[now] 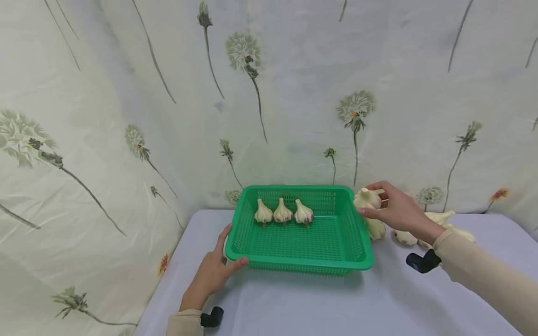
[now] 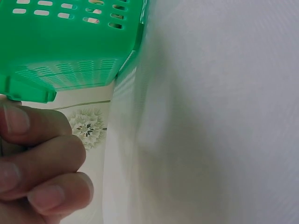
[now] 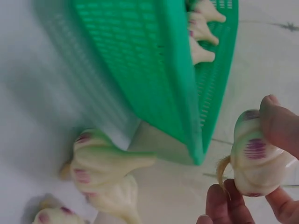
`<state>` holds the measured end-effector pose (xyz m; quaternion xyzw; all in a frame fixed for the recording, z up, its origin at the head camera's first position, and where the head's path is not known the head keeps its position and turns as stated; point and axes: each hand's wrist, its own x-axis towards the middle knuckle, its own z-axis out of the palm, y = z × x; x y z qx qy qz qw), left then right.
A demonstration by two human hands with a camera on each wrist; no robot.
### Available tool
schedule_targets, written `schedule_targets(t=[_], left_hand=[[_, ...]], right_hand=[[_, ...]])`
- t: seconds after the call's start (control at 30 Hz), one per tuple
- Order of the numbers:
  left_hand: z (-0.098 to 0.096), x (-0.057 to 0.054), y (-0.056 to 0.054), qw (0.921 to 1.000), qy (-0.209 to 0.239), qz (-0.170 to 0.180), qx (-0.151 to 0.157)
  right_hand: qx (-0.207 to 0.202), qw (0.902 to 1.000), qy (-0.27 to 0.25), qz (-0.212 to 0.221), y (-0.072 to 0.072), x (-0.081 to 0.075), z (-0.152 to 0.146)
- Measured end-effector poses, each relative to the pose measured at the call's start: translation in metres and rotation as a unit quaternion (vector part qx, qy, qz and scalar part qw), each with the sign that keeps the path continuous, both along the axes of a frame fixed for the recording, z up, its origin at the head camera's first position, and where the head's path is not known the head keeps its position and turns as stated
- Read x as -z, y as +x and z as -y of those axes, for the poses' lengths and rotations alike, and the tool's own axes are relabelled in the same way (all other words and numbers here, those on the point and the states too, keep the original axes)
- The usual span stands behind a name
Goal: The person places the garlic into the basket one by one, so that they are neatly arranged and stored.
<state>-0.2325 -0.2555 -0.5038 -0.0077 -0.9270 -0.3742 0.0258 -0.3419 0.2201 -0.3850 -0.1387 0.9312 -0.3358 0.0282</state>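
Observation:
A green plastic basket (image 1: 294, 262) with perforated walls holds three garlic bulbs (image 1: 283, 213) in a row along its back. At its near left corner, my left hand (image 1: 211, 274) grips the rim, thumb on the front edge and index finger along the left side. The other fingers (image 2: 56, 156) are curled below the rim in the left wrist view. My right hand (image 1: 397, 209) pinches a garlic bulb (image 3: 257, 156) between thumb and fingers. That bulb is just outside the basket's right rim, with its roots and purple streaks showing in the right wrist view.
Several more garlic bulbs (image 1: 405, 237) lie on the white-covered table (image 1: 294, 303) right of the basket, partly hidden behind the right hand and forearm. One bulb (image 1: 375, 229) lies close against the basket's right side. A dandelion-printed cloth (image 1: 294, 93) hangs behind and at the left.

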Motion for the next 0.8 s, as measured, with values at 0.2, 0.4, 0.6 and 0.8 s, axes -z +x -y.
schedule_targets(t=[0.2,0.4,0.6,0.8], left_hand=[[0.000,-0.001,0.002,1.0000,0.001,0.001,-0.001],[0.000,-0.001,0.001,1.0000,0.003,0.002,0.000],[0.001,0.001,0.000,1.0000,0.004,0.001,0.002],[0.002,-0.001,0.000,0.9999,0.013,0.002,0.005]], right_hand=[[-0.016,0.9991,-0.038,0.015,-0.013,-0.006,0.020],[-0.029,0.9978,-0.051,0.030,-0.025,-0.008,0.043],[-0.040,0.9982,-0.025,0.037,-0.038,-0.006,0.059],[-0.046,0.9958,-0.019,0.077,-0.054,-0.005,0.069]])
